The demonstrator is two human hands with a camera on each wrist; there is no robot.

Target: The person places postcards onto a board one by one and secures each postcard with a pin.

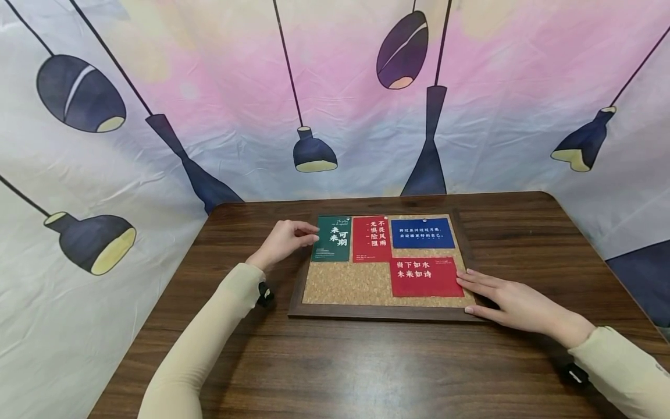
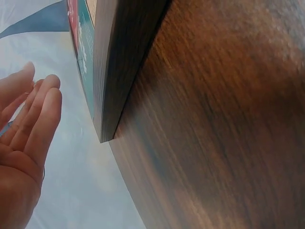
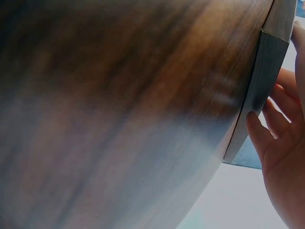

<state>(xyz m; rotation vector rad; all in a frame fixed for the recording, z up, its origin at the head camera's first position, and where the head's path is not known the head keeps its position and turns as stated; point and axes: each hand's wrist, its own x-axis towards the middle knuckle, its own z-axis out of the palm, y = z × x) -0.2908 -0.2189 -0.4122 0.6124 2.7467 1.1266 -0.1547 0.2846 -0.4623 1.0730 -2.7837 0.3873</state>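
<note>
On the near part of the dark wooden worktop [image 1: 366,361], no items besides two cream sleeves entering from the lower corners.

Item 1, right hand [image 1: 505,298]: laid flat, fingers straight and together, palm down on the lower right corner of the cork board [image 1: 345,282]. It grips nothing; it appears to steady the frame. The right wrist view shows the thumb against the frame's outer edge.

Item 2, cork board: dark wooden frame, lying flat at the middle of the worktop, lower left area bare cork.

Item 3, red card [image 1: 425,276]: landscape, white characters, lower right of the board, its right edge just beside the right fingertips.

Item 4, green card [image 1: 332,238]: portrait, upper left corner of the board, a small pin head near its top.

Item 5, left hand [image 1: 285,240]: fingers loosely bent, tips at the green card's left edge; whether they pinch it or only touch it cannot be told. The left wrist view shows the fingers relaxed beside the frame.

Item 6, narrow red card [image 1: 372,238] and blue card [image 1: 423,233]: along the top row, blue card pinned.

Item 7, lamp-print cloth [image 1: 335,105]: backdrop behind.

Step judged in hand: handling the green card while the board is braced. Next move calls for a fine fingertip grip at that card's edge or pin, with the board held steady.
</note>
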